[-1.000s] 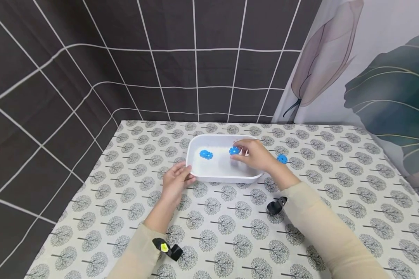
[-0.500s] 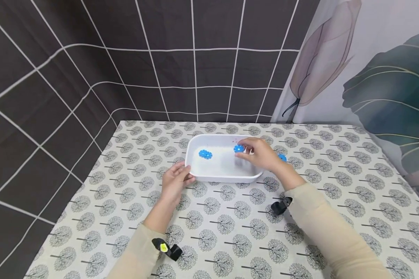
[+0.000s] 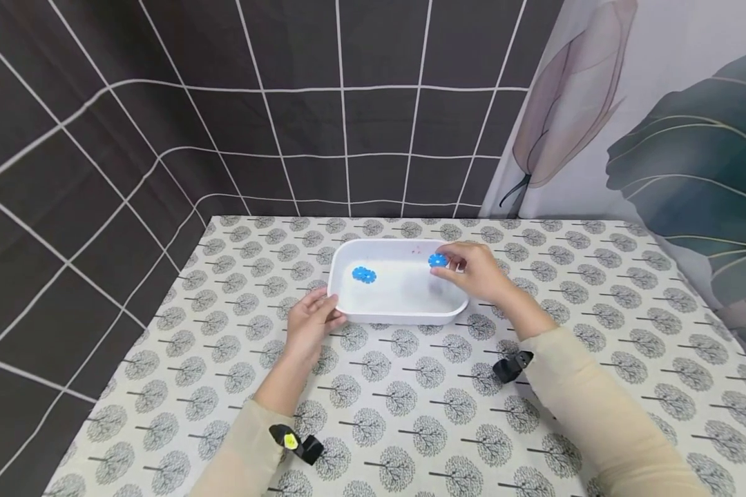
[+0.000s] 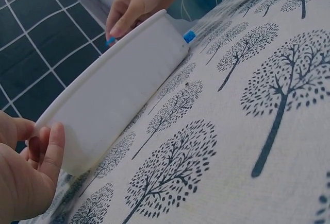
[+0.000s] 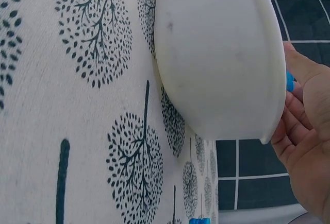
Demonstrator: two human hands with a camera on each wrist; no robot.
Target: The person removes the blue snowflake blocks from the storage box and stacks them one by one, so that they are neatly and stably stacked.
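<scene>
Containing two overlapping blue discs (image 3: 364, 275): white tray (image 3: 398, 319) | left fingers (image 4: 53, 152) grip it | right fingers (image 3: 450, 275) pinch another disc (image 3: 437, 260)

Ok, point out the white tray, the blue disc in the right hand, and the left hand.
White tray (image 3: 393, 295): head view, on the bare floor of the tray.
Blue disc (image 3: 436, 260): head view, near the middle of its face.
Left hand (image 3: 307, 326): head view, on the middle of the hand.
</scene>
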